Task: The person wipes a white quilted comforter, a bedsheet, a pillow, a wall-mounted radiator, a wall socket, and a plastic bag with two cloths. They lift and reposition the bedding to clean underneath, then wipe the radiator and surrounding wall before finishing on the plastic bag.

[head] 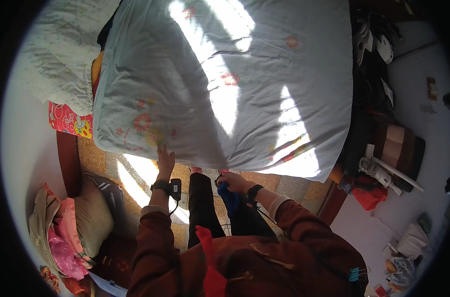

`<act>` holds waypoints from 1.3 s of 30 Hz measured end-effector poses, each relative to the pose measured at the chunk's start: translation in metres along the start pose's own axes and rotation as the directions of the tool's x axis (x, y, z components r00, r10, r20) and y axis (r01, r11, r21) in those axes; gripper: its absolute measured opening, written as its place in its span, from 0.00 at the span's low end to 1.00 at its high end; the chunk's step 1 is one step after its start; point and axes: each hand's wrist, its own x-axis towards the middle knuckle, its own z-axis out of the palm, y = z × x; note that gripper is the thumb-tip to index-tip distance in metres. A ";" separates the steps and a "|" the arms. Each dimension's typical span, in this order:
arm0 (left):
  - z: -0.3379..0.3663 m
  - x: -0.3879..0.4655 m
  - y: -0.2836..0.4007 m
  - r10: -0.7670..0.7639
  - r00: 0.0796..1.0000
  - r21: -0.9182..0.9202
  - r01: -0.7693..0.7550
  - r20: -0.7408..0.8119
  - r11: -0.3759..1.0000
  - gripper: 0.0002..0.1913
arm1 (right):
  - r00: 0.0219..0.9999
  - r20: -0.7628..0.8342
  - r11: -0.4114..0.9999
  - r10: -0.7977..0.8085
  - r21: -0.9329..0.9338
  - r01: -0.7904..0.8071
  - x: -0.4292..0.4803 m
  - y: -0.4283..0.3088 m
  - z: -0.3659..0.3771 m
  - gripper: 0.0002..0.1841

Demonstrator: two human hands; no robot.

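A pale bed sheet with red and yellow flowers [262, 111] covers the bed before me, wrinkled in places and crossed by bright patches of sunlight. My left hand [165, 160] is at the near edge of the bed, fingers apart and pointing at the sheet, with nothing held; whether the fingertips touch the cloth I cannot tell. My right hand [235, 182] grips a blue cloth [229, 198], which hangs down in front of my right leg, just short of the sheet's near edge.
Cushions [93, 219] and folded clothes [67, 237] are piled at the lower left. A pink patterned item [70, 120] lies left of the bed. Along the right side stand dark bags and a white device with a tube [381, 174]. Speckled floor tiles [178, 217] show around my feet.
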 end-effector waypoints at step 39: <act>0.226 0.061 0.290 0.291 0.670 0.696 -0.718 0.683 0.019 0.54 | -0.340 -0.443 0.438 0.830 0.894 -0.097 -0.476 0.267 -0.067 0.34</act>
